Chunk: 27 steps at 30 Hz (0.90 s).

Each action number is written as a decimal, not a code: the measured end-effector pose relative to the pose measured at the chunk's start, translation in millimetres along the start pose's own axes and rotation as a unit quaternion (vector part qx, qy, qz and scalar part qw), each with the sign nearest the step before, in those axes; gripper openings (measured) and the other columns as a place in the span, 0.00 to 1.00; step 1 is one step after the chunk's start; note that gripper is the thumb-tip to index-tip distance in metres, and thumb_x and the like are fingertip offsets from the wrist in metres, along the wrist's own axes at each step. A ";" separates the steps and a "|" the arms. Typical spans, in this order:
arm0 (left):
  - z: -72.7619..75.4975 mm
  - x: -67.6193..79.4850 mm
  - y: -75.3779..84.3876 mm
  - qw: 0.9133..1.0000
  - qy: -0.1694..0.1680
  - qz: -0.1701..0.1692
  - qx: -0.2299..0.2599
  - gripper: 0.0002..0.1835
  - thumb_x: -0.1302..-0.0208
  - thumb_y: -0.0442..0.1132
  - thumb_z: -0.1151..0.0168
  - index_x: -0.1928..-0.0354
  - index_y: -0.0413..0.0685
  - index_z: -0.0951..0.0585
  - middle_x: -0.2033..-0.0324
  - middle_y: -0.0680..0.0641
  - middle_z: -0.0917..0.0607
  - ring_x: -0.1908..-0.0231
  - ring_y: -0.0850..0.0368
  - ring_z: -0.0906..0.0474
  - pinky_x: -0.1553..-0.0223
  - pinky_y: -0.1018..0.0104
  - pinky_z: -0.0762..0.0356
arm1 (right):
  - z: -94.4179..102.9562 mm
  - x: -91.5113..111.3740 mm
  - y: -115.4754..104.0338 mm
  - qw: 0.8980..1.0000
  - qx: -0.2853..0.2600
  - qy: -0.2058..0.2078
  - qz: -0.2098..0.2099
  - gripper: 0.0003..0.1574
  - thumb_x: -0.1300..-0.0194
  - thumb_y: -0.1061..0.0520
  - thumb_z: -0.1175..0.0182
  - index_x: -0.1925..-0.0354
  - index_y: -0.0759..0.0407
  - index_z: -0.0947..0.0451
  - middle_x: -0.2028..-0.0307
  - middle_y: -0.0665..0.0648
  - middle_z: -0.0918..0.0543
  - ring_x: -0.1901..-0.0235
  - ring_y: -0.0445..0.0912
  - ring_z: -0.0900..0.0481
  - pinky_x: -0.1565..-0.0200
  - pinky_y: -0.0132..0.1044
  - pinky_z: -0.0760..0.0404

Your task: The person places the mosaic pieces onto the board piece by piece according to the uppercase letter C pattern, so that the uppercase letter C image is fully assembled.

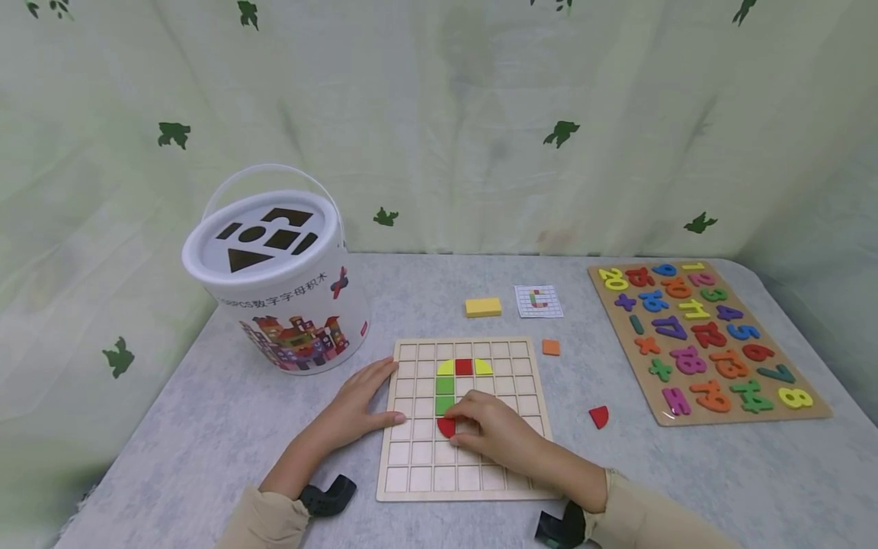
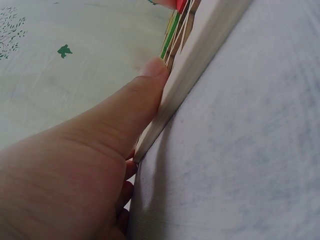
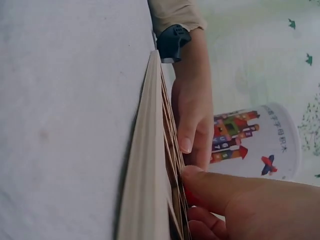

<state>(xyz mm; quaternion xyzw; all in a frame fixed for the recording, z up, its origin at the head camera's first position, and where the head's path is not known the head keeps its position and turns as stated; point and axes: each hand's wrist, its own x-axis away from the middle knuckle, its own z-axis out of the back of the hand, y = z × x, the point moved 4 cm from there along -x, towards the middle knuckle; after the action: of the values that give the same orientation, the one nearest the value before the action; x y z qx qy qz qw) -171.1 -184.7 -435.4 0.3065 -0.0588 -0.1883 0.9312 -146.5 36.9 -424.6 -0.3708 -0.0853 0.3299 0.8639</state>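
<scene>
A wooden grid board (image 1: pixel 400 453) lies on the table. My right hand (image 1: pixel 504 433) reaches over it, thumb and index finger pinching a red quarter-circle tile (image 1: pixel 445 428) in a cell below two green square tiles (image 1: pixel 445 386). Above these, a red square tile (image 1: pixel 463 367) sits between two yellow quarter-circle tiles (image 1: pixel 483 367). My left hand (image 1: pixel 357 404) rests at the board's left edge, fingers extended; in the left wrist view its thumb (image 2: pixel 145 82) touches the rim. The right wrist view shows the right thumb (image 3: pixel 210 187) with a bit of red beneath it.
A white lidded bucket (image 1: pixel 274 267) stands at the back left. Behind the board lie a yellow block (image 1: pixel 483 307) and a pattern card (image 1: pixel 538 302). An orange square (image 1: pixel 551 348) and another red quarter-circle (image 1: pixel 599 416) lie right of it, before a number puzzle board (image 1: pixel 658 408).
</scene>
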 end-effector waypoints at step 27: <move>0.1 0.8 -0.8 1.000 -0.003 0.005 0.004 0.48 0.52 0.60 0.36 0.33 0.46 0.43 0.34 0.45 0.45 0.35 0.45 0.53 0.39 0.45 0.54 | 26.5 12.5 -12.0 0.999 -0.023 -0.015 -0.026 0.25 0.44 0.50 0.37 0.47 0.53 0.27 0.54 0.46 0.26 0.57 0.41 0.29 0.56 0.34 0.26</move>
<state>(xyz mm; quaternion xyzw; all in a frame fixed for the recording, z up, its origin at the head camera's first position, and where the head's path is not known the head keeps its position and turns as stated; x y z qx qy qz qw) -170.6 -185.7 -435.8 0.3091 -0.0637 -0.1847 0.9308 -141.2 54.1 -398.6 -0.3833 -0.1161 0.3105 0.8621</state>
